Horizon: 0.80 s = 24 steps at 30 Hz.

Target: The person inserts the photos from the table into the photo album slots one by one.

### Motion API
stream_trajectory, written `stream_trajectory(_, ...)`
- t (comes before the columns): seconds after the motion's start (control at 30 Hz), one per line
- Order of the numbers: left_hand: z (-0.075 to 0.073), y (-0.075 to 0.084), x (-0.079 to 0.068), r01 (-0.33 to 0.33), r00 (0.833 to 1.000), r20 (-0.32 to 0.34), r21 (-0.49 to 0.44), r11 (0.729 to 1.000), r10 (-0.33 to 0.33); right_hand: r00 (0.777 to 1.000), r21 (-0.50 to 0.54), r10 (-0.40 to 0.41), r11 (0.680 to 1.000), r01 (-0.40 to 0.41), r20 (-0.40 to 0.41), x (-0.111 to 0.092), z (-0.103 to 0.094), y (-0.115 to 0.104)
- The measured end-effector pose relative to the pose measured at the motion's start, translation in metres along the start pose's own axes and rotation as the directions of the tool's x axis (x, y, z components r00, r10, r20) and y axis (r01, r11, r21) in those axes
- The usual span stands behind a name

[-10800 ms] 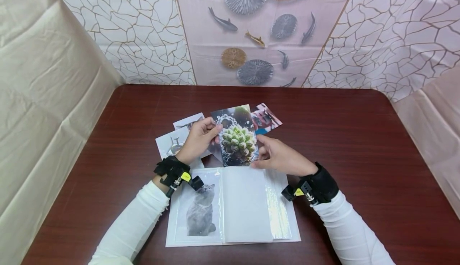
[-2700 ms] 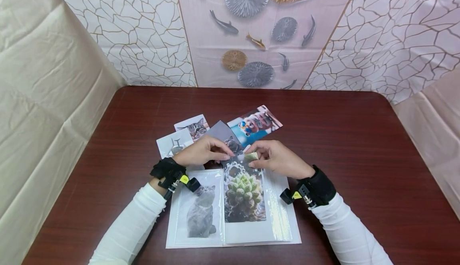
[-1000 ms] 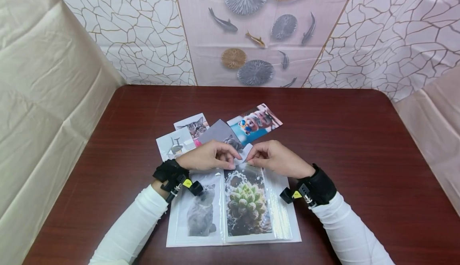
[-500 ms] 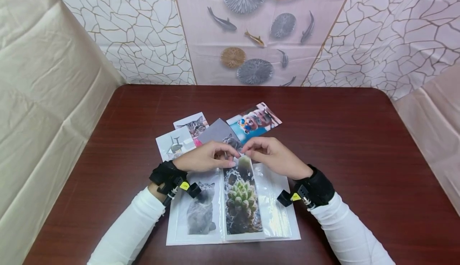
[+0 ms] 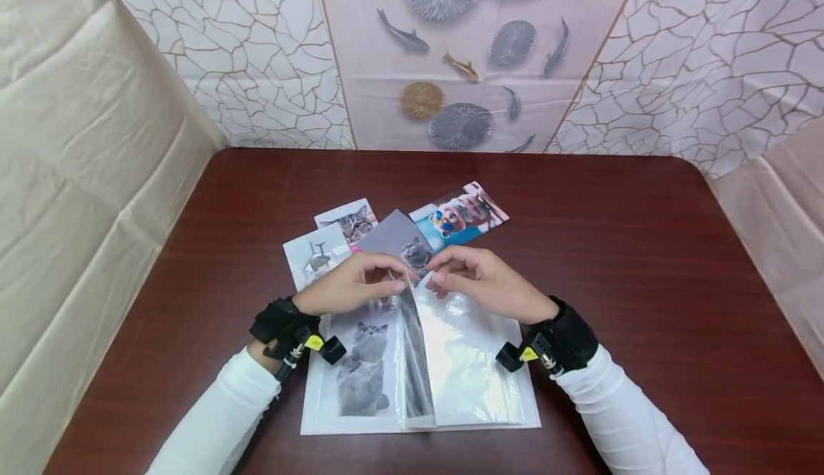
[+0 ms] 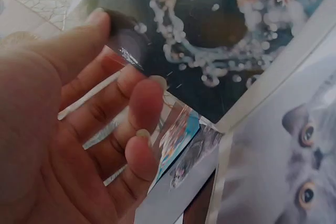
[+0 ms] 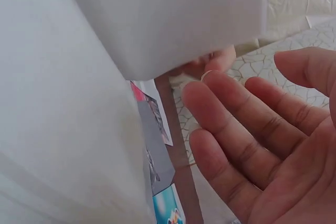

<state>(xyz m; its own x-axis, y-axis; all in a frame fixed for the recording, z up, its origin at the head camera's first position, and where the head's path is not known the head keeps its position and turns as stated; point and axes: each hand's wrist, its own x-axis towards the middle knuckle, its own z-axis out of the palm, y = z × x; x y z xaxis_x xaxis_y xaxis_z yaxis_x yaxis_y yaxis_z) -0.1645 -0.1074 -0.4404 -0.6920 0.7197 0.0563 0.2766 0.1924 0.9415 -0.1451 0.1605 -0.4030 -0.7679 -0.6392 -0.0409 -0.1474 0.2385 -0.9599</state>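
Observation:
A white photo album (image 5: 531, 418) lies spread on the table. My left hand (image 5: 354, 282) pinches the top corner of one album page (image 5: 417, 368), which stands raised and tilted over the spine. In the left wrist view that page carries a succulent photo (image 6: 210, 35), with my thumb on one side and fingers behind. My right hand (image 5: 492, 285) has its fingers apart in the right wrist view, holding nothing, close to the page's white back (image 7: 168, 19). A grey cat photo (image 5: 363, 382) fills the left page. Below the right hand, a clear, shiny sleeve (image 5: 476, 368) covers the right side.
Loose photos lie behind the album: a tabby cat photo (image 5: 350, 221), a glassware photo (image 5: 309, 253), a grey cat photo (image 5: 389, 235) and a blue-and-pink photo (image 5: 466, 217). The brown table (image 5: 611, 246) reaches back to a patterned cloth (image 5: 386, 124).
The succulent photo has gone from above the album into its right page. That page has since been lifted and swung leftward by the left hand, and the right hand has let go.

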Motion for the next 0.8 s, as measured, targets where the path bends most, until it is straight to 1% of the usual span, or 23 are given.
stream_trajectory(0.13,-0.002,0.000,-0.008,-0.005,0.998,-0.061,0.011,1.000,0.006,1.000,-0.028,0.003,1.000,-0.003,0.005,0.001,-0.001,0.003)
stream_trajectory(0.3,-0.005,0.002,-0.020,0.026,0.989,-0.147,0.074,0.997,-0.015,1.000,-0.059,0.019,0.998,-0.020,-0.003,0.001,-0.003,0.005)
stream_trajectory(0.47,-0.009,0.002,-0.033,0.052,0.982,-0.184,0.081,0.995,-0.037,1.000,-0.098,0.008,0.995,-0.010,-0.024,0.002,-0.004,0.005)
stream_trajectory(0.7,-0.013,-0.002,-0.048,0.055,0.976,-0.215,0.065,0.996,-0.040,0.999,-0.131,-0.008,0.991,0.004,-0.035,0.005,-0.007,0.009)
stream_trajectory(0.8,-0.014,-0.004,-0.055,0.075,0.969,-0.241,0.057,0.996,-0.059,0.999,-0.158,-0.006,0.988,-0.001,-0.045,0.007,-0.009,0.012)
